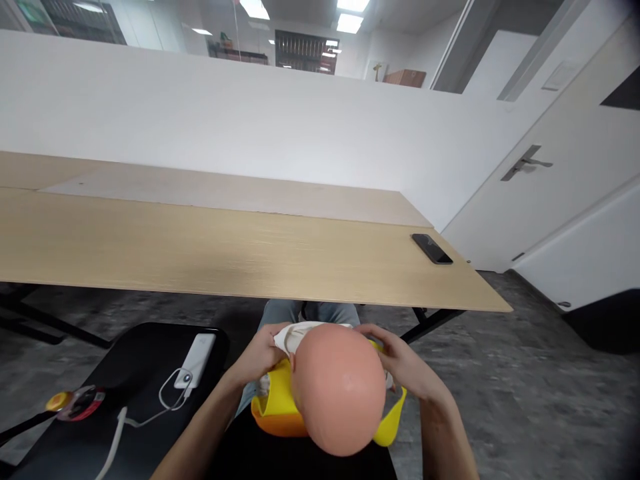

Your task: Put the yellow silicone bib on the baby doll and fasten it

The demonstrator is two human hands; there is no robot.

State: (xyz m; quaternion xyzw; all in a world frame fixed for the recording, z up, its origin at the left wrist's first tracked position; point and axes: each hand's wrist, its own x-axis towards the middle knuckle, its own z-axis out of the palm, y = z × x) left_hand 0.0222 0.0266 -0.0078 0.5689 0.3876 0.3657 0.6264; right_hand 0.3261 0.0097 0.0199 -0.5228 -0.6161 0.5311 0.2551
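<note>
A bald doll [340, 393] is at the person's lap, between the 2 hands and just off the near edge of the table [225, 253], with the crown of its head toward the camera. The left hand [263, 353] pinches 1 end of a white cloth [290, 338], which runs along the far side of the doll's head. The right hand [400, 360] is curled on the other side, its fingers at the doll's neck area; the head hides the tips, so whether they grasp anything I cannot tell. A yellow piece [280, 393] with an orange lower part shows on both sides of the head. Blue jeans [277, 313] show beyond the doll. On the table, near its right end, lies 1 black phone [433, 249]. To the left, a black chair [150, 340] bears a white device [197, 360] with a white cable [163, 393] beside it.
</note>
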